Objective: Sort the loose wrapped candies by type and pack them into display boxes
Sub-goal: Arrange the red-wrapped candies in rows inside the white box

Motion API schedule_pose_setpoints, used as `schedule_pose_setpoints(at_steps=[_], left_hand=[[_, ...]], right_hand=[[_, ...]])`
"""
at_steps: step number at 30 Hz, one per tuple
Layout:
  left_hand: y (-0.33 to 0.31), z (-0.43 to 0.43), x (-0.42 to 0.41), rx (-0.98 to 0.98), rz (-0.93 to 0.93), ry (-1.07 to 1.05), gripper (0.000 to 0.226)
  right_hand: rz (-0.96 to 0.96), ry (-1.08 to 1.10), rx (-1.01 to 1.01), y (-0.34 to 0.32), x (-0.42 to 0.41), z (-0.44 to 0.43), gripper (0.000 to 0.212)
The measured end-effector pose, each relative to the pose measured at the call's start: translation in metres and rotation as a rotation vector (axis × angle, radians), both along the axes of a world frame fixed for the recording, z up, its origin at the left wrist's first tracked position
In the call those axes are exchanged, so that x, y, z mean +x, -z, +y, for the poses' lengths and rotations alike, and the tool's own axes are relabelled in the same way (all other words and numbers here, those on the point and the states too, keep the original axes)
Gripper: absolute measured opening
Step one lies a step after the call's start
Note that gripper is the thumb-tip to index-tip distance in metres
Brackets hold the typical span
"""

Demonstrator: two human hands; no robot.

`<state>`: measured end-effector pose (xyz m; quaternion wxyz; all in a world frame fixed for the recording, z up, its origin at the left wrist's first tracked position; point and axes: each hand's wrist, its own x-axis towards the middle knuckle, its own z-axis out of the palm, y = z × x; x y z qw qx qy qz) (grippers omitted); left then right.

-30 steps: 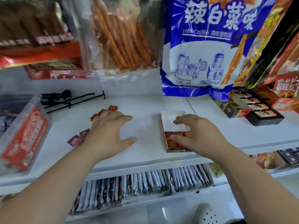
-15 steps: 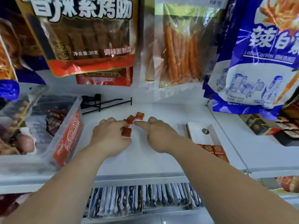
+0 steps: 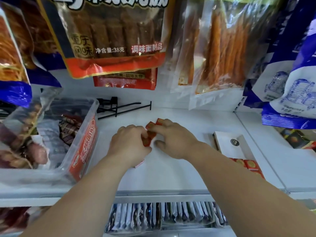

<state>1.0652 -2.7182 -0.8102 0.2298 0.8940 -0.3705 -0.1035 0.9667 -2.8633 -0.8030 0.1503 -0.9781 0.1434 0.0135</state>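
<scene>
Several small red square wrapped candies (image 3: 151,132) lie in a cluster on the white shelf (image 3: 171,173). My left hand (image 3: 129,143) and my right hand (image 3: 172,138) meet over them, fingers curled and pinching candies from both sides. One more candy (image 3: 139,163) pokes out under my left wrist. The open display box (image 3: 229,144) lies to the right, its white bottom bare at the far end and red candies (image 3: 248,164) packed in rows at the near end, partly hidden by my right forearm.
A clear plastic tub with a red label (image 3: 83,147) holds snack packs at the left. Black hook rods (image 3: 119,107) lie at the back. Snack bags (image 3: 112,36) hang overhead. Sachets (image 3: 162,216) fill the lower shelf.
My right hand left the display box and came left to the loose candies. Both hands have closed together on the cluster, and the view has swung left.
</scene>
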Motion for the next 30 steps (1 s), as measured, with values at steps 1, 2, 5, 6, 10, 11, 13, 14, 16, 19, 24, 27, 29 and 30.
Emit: schedule_pose_setpoints(at_steps=[1,2,5,6,10,11,13,14,16,19,24,27,29,30], left_hand=[[-0.001,-0.001,-0.001,-0.005,-0.001,0.006,0.019],[-0.001,-0.002,-0.001,-0.008,-0.01,0.013,0.018],[0.0,-0.005,-0.006,-0.011,-0.073,0.054,0.028],[0.0,-0.007,-0.009,-0.013,-0.094,0.084,0.035],[-0.006,-0.015,-0.03,0.018,-0.182,0.232,0.051],[-0.008,-0.016,-0.037,0.03,-0.198,0.261,0.053],[-0.008,-0.016,-0.048,0.04,-0.178,0.323,0.055],[-0.009,-0.016,-0.054,0.038,-0.141,0.357,0.054],[-0.011,-0.016,-0.066,0.024,-0.064,0.417,0.051],[-0.015,-0.015,-0.08,0.052,-0.037,0.504,0.05],[-0.014,-0.009,-0.089,0.071,-0.056,0.585,0.062],[-0.011,-0.009,-0.086,0.064,-0.067,0.598,0.064],[-0.009,-0.009,-0.082,0.04,-0.061,0.601,0.058],[-0.008,-0.01,-0.08,0.023,-0.046,0.601,0.054]], right_hand=[[-0.022,0.016,0.005,0.001,-0.006,-0.001,0.04],[-0.042,0.037,0.004,0.002,-0.014,-0.001,0.035],[-0.107,0.12,0.01,0.006,-0.044,-0.001,0.029],[-0.119,0.146,0.007,0.007,-0.054,0.001,0.029],[-0.092,0.17,0.01,-0.005,-0.092,0.009,0.026],[-0.07,0.162,0.03,-0.009,-0.1,0.011,0.031],[-0.018,0.151,0.061,-0.017,-0.116,0.011,0.05],[0.011,0.152,0.063,-0.02,-0.123,0.009,0.056],[0.068,0.148,0.039,-0.025,-0.138,0.007,0.059],[0.099,0.157,0.024,-0.03,-0.158,0.004,0.057],[0.084,0.194,0.078,-0.031,-0.184,-0.004,0.077],[0.007,0.23,0.145,-0.026,-0.189,-0.005,0.074],[-0.017,0.241,0.153,-0.022,-0.186,-0.002,0.065],[-0.028,0.227,0.132,-0.019,-0.183,-0.001,0.056]])
